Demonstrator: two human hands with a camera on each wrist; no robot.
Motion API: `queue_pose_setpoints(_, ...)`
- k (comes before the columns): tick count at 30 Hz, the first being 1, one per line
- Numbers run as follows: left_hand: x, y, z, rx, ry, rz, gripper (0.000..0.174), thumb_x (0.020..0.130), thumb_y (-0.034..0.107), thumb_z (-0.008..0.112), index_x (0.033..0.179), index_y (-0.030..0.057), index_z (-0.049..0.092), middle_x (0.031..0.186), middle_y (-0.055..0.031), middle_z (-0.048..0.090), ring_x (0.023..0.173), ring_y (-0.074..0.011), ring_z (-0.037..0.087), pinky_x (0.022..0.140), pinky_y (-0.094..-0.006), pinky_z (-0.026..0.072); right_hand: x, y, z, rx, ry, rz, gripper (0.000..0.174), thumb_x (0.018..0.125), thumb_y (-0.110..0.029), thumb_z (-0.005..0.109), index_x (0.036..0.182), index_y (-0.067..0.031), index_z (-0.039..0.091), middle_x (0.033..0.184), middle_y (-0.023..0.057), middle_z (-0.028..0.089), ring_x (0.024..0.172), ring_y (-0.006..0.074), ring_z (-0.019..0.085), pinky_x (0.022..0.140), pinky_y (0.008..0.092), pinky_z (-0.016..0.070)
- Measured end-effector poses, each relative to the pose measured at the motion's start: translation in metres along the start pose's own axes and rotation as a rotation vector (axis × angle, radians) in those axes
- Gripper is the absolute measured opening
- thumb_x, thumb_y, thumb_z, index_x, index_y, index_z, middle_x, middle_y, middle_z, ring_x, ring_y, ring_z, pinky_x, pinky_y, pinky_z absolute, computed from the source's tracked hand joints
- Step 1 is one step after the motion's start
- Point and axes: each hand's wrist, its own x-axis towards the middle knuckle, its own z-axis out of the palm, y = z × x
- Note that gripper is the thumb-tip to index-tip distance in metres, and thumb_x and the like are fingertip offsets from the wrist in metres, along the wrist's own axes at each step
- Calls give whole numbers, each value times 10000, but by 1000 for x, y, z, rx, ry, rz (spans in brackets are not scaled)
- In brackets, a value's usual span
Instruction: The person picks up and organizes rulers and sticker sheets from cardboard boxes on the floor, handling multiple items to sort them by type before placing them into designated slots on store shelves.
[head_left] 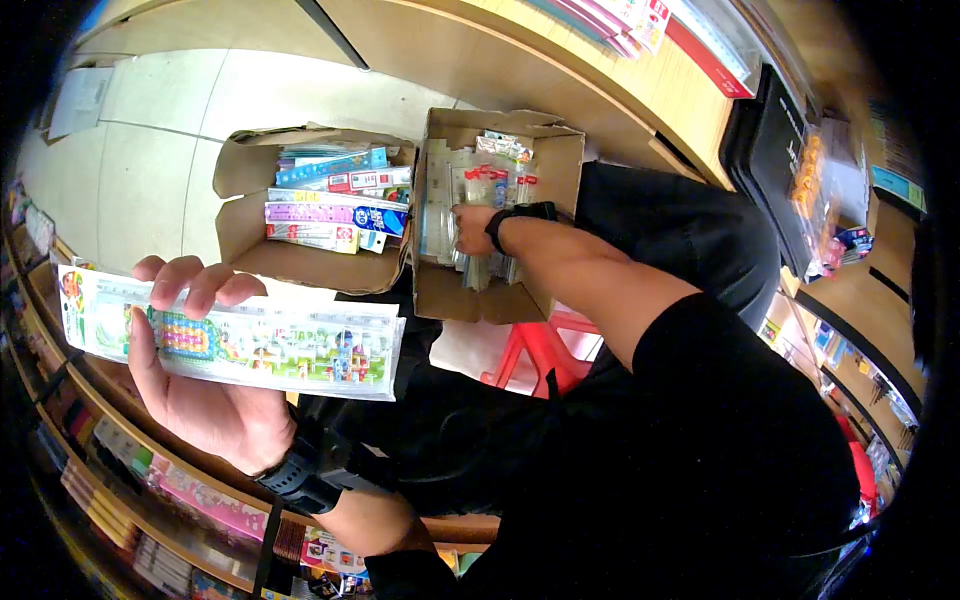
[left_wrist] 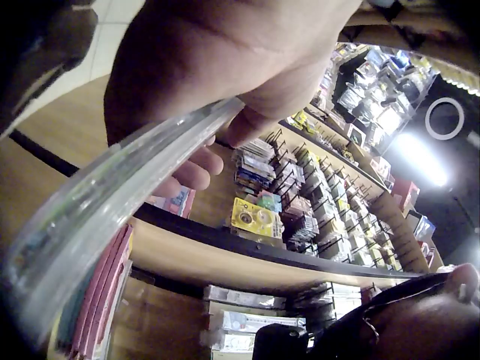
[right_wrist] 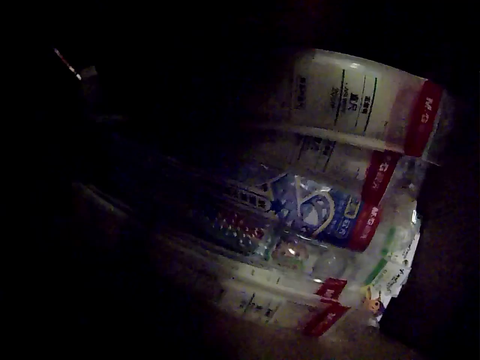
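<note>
My left hand (head_left: 215, 405) grips a stack of clear-packaged rulers (head_left: 290, 350), raised at the lower left of the head view. Its thumb lies over the front and the fingers curl over the top edge. From the side, in the left wrist view, the sleeves form a thick layered stack (left_wrist: 112, 202). My right hand (head_left: 476, 230) reaches down into the right cardboard box (head_left: 545, 130), among upright packaged rulers (head_left: 490, 185). Red-ended packets (right_wrist: 352, 161) show dimly in the right wrist view. I cannot tell whether the right fingers hold one.
Beside it, a second cardboard box (head_left: 240, 170) holds colourful ruler packets (head_left: 320, 213). A red plastic stool (head_left: 540, 355) stands below the boxes. Stocked shelves (head_left: 170, 480) run along the lower left. A wooden counter (head_left: 620, 75) spans the top, with a black case (head_left: 765, 150) at its right.
</note>
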Motion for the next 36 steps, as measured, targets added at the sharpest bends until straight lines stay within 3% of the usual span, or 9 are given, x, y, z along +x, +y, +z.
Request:
queue_pose_setpoints(5,1,-1,1,-11,-3,-6,225,899,114,454,1107,45,407,919,-50,462,829,-174,446,822,-367,362,12,-14,18,-220,441,251,186,771,-213,525,940,-158,580,1012,43,612,1065,201,523,908,422,364)
queue_pose_setpoints(7,1,0,2,-17,-7,-5,232,898,110,450,1112,36,406,925,-54,460,833,-174,445,824,-366,361,-13,-19,-10,38,755,662,283,872,-233,465,1042,-39,582,1107,115,555,1084,280,498,946,389,381)
queue_pose_setpoints(9,0,0,2,-14,-16,-10,231,902,113,445,1114,31,406,926,-56,461,835,-176,448,828,-365,362,-24,-32,-28,451,604,849,438,748,-138,561,1158,3,501,1183,192,498,1156,330,456,1026,435,322)
queue_pose_setpoints(11,-1,0,2,1,-25,-17,229,904,115,446,1115,31,410,927,-57,463,839,-179,451,836,-365,364,-28,-36,-44,1025,543,1799,598,711,-157,621,1223,51,393,1192,247,471,1152,369,449,1007,423,352)
queue_pose_setpoints(12,-1,0,1,-3,-27,-19,229,904,115,446,1115,31,410,927,-57,463,839,-179,451,836,-365,364,-42,-28,-38,1529,385,1840,741,670,-211,676,1255,65,316,1232,279,429,1158,402,435,1009,411,355)
queue_pose_setpoints(15,-2,-1,1,-1,-36,-24,226,906,115,446,1113,31,412,930,-58,464,841,-180,453,841,-364,365,0,-40,12,1515,538,2135,695,665,-212,685,1213,59,355,1202,287,437,1128,396,456,989,408,373)
queue_pose_setpoints(19,-2,-4,2,1,-31,-41,225,905,112,448,1111,30,413,934,-58,462,843,-176,451,843,-363,361,0,-32,3,1548,407,2319,522,716,-163,648,1144,38,426,1142,243,488,1112,378,478,951,453,395)
queue_pose_setpoints(25,0,-5,3,-13,-18,-47,225,902,108,451,1110,34,408,925,-55,460,843,-172,448,841,-362,360,-2,-43,12,1381,386,2183,307,820,-195,571,1058,-19,489,1065,210,568,1000,373,572,829,453,482)
queue_pose_setpoints(36,-1,-3,3,-5,7,-19,216,902,103,448,1103,34,413,922,-59,460,834,-174,444,828,-360,364,-34,-36,-22,1544,228,2105,467,791,-402,625,1052,-44,474,949,186,644,889,365,632,748,483,502)
